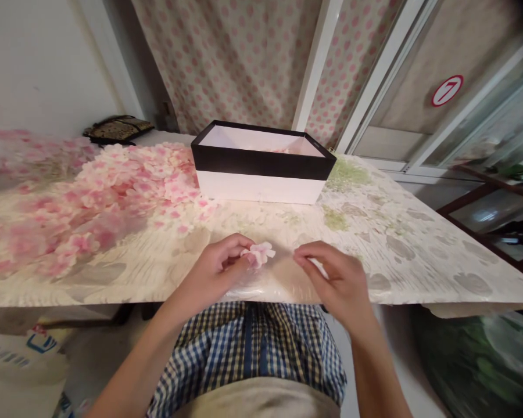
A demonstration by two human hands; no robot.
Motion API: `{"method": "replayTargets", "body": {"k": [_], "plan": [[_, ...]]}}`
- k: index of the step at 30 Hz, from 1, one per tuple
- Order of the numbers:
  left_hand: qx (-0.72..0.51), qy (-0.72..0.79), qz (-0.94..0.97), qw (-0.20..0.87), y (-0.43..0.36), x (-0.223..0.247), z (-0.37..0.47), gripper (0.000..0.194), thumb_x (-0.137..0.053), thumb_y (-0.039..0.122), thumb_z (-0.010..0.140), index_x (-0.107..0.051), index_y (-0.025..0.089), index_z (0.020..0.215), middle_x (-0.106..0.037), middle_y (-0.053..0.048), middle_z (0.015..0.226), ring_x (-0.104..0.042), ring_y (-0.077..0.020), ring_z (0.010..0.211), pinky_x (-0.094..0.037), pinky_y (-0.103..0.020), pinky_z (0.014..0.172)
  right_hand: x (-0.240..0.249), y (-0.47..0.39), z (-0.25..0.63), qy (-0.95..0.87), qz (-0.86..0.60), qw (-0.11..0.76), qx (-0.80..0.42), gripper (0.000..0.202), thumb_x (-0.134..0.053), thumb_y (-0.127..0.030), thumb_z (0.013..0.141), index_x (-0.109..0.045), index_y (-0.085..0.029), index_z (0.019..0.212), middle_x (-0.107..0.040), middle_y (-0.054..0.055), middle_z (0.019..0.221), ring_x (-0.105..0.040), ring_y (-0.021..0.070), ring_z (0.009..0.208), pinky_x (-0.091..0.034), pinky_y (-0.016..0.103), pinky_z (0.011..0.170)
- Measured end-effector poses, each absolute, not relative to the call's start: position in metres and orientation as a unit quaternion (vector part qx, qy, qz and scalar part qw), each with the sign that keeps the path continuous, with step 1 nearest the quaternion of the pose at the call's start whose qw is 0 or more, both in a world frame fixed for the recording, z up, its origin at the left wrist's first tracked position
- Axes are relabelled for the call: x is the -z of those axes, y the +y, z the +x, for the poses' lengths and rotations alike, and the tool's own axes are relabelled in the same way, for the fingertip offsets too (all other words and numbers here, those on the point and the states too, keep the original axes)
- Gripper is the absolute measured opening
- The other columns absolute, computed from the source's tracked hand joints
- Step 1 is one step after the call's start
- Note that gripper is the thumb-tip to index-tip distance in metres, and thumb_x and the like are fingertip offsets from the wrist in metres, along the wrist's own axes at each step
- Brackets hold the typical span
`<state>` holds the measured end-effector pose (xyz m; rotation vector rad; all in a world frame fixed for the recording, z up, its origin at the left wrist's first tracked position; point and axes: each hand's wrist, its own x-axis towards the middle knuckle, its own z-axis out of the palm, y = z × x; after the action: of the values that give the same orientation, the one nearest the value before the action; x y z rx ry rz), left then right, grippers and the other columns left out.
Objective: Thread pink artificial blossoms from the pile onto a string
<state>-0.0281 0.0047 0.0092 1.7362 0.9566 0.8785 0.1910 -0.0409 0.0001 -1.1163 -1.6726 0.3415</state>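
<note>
Pinched between the thumb and fingers of my left hand [226,262] is a small pale pink artificial flower [258,254], held just above the front of the table. To its right, a short gap away, my right hand [336,273] has thumb and fingertips pressed together; anything between them is too small to make out. Beyond both hands stands a white box [261,187] with a black rim band. Its top is open, and a little pink shows inside. A large heap of pink artificial flowers [126,191] spreads over the table's left side, reaching the box.
A patterned cover lies on the table [401,232]. Green bits [346,174] lie right of the box, with another green patch [335,219] nearer. A dark patterned bag [118,129] sits at the back left. Below the table are a white bag [21,366] and a dark green bag [479,360].
</note>
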Motion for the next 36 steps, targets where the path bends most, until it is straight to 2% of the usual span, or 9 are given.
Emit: {"method": "replayTargets", "body": {"k": [2, 5, 10, 15, 23, 25, 29, 32, 36], "plan": [[-0.360, 0.382, 0.715, 0.463, 0.004, -0.010, -0.029, 0.021, -0.058, 0.039, 0.090, -0.062, 0.019, 0.096, -0.069, -0.003, 0.087, -0.061, -0.0144, 0.073, -0.043, -0.021, 0.060, -0.002, -0.045, 0.175, -0.721, -0.428, 0.527, -0.140, 0.017, -0.059, -0.012, 0.088, -0.066, -0.025, 0.096, -0.072, 0.001, 0.090, -0.068, 0.0150, 0.082, -0.054, 0.027, 0.072], [-0.359, 0.357, 0.720, 0.474, 0.003, -0.012, -0.029, 0.017, -0.057, 0.036, 0.092, -0.063, 0.020, 0.097, -0.067, -0.001, 0.089, -0.063, -0.0137, 0.079, -0.047, -0.021, 0.067, -0.002, -0.044, 0.160, -0.726, -0.401, 0.543, -0.133, 0.018, -0.057, -0.007, 0.087, -0.066, -0.023, 0.090, -0.067, 0.002, 0.088, -0.066, 0.0149, 0.082, -0.054, 0.028, 0.073], [-0.338, 0.338, 0.723, 0.498, 0.002, -0.012, -0.030, 0.015, -0.057, 0.033, 0.093, -0.064, 0.022, 0.099, -0.067, 0.000, 0.092, -0.065, -0.0124, 0.085, -0.049, -0.019, 0.074, 0.004, -0.032, 0.155, -0.713, -0.416, 0.533, -0.185, 0.014, -0.065, -0.007, 0.080, -0.066, -0.021, 0.081, -0.064, 0.005, 0.104, -0.065, 0.0173, 0.097, -0.052, 0.033, 0.087], [-0.329, 0.323, 0.737, 0.495, 0.001, -0.012, -0.031, 0.014, -0.057, 0.032, 0.094, -0.065, 0.022, 0.098, -0.068, 0.000, 0.089, -0.065, -0.0113, 0.083, -0.049, -0.018, 0.072, 0.009, -0.026, 0.157, -0.681, -0.403, 0.550, -0.268, 0.012, -0.067, -0.010, 0.079, -0.066, -0.022, 0.079, -0.069, 0.001, 0.092, -0.067, 0.0154, 0.087, -0.052, 0.031, 0.079], [-0.318, 0.313, 0.758, 0.476, -0.001, -0.014, -0.030, 0.015, -0.054, 0.029, 0.096, -0.065, 0.022, 0.103, -0.069, 0.001, 0.095, -0.065, -0.0100, 0.085, -0.049, -0.015, 0.073, 0.009, -0.027, 0.157, -0.681, -0.397, 0.541, -0.293, 0.013, -0.065, -0.011, 0.080, -0.060, -0.021, 0.075, -0.065, 0.000, 0.087, -0.063, 0.0141, 0.082, -0.048, 0.028, 0.073], [-0.313, 0.309, 0.765, 0.470, -0.001, -0.012, -0.030, 0.017, -0.054, 0.028, 0.096, -0.066, 0.024, 0.107, -0.069, 0.001, 0.100, -0.065, -0.0099, 0.089, -0.050, -0.015, 0.075, 0.010, -0.026, 0.158, -0.669, -0.408, 0.533, -0.318, 0.011, -0.065, -0.012, 0.082, -0.060, -0.022, 0.081, -0.063, -0.001, 0.085, -0.062, 0.0136, 0.080, -0.048, 0.027, 0.072], [-0.379, 0.315, 0.748, 0.445, 0.000, -0.008, -0.028, 0.017, -0.057, 0.028, 0.095, -0.065, 0.025, 0.110, -0.070, 0.001, 0.104, -0.066, -0.0093, 0.092, -0.051, -0.014, 0.078, 0.013, -0.025, 0.159, -0.620, -0.434, 0.556, -0.343, 0.017, -0.065, -0.017, 0.085, -0.063, -0.026, 0.099, -0.065, -0.001, 0.089, -0.062, 0.0131, 0.081, -0.048, 0.026, 0.073], [-0.447, 0.338, 0.713, 0.421, 0.001, -0.005, -0.026, 0.012, -0.062, 0.026, 0.092, -0.070, 0.025, 0.100, -0.073, 0.001, 0.098, -0.068, -0.0099, 0.090, -0.052, -0.015, 0.078, 0.013, -0.024, 0.161, -0.582, -0.413, 0.606, -0.350, 0.008, -0.068, -0.017, 0.084, -0.066, -0.025, 0.084, -0.065, -0.002, 0.083, -0.061, 0.0119, 0.080, -0.048, 0.024, 0.072], [-0.495, 0.332, 0.706, 0.384, 0.001, -0.003, -0.026, 0.013, -0.065, 0.019, 0.087, -0.075, 0.026, 0.089, -0.067, -0.001, 0.122, -0.061, -0.0160, 0.116, -0.049, -0.024, 0.098, 0.006, -0.024, 0.167, -0.598, -0.342, 0.586, -0.427, 0.013, -0.073, -0.013, 0.078, -0.070, -0.025, 0.079, -0.062, -0.002, 0.084, -0.060, 0.0108, 0.083, -0.047, 0.023, 0.077]]}}
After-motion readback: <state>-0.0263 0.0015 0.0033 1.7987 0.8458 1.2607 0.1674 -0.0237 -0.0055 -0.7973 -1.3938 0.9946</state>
